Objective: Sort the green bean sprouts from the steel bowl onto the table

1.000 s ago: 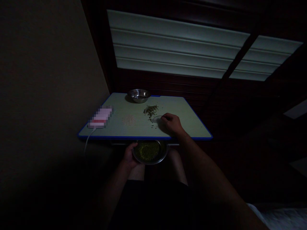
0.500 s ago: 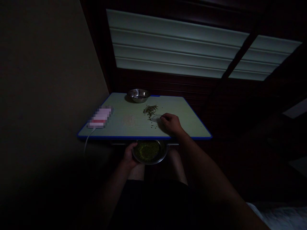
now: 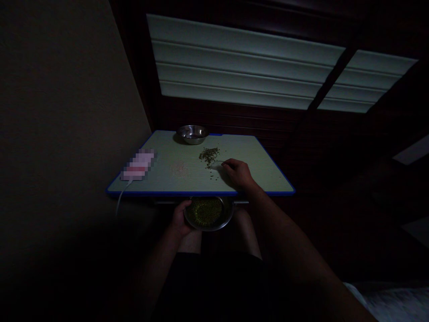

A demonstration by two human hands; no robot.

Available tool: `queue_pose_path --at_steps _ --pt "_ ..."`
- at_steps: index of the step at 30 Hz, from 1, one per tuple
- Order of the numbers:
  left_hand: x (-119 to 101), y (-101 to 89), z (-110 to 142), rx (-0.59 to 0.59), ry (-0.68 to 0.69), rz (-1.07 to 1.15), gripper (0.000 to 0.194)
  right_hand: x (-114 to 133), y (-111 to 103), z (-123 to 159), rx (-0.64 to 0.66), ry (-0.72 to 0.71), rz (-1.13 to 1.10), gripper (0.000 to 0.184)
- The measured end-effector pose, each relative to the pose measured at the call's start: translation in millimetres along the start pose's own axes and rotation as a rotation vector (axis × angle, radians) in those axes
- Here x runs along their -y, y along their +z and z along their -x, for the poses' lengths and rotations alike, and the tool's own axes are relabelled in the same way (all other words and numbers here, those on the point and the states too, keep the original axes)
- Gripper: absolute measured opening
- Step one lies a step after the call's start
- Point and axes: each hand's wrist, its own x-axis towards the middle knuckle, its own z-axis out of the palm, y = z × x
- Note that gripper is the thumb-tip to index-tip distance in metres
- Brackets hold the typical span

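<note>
My left hand (image 3: pixel 181 220) is closed on the left rim of a metal bowl (image 3: pixel 229 214), which it holds just below the table's front edge, over my legs. Small green grains, like mung beans (image 3: pixel 204 212), lie in this bowl. On the table, my right hand (image 3: pixel 237 172) pinches a thin clear piece, like a plastic scraper (image 3: pixel 216 165). Its far edge is beside the near right side of a loose pile of small brownish-green grains (image 3: pixel 209 154). A few stray grains lie nearer to me.
A second metal bowl (image 3: pixel 192 135) stands at the back of the pale, blue-edged table (image 3: pixel 264 172). A blurred-out phone-like object (image 3: pixel 138 165) with a white cable (image 3: pixel 121 197) lies at the left. A faint pale patch (image 3: pixel 178 169) shows left of the pile. Wall at left.
The camera view has shifted very slightly. Both hands, the bowl and the pile look practically the same as before.
</note>
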Motion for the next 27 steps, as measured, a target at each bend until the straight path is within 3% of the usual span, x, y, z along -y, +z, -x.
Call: queue_pose_path --at_steps 11,20,27 --pt "0.0 0.3 -1.2 -0.027 0.003 0.007 0.021 0.6 -0.4 1.3 0.022 0.004 -0.035 0.023" --pt "0.6 -2.2 -2.3 -0.027 0.011 0.019 0.033 1.6 -2.4 1.1 0.061 -0.012 -0.034 0.021" --pt "-0.2 -1.1 -1.1 -0.021 -0.001 0.015 0.030 0.5 -1.8 1.7 0.088 -0.023 -0.063 0.021"
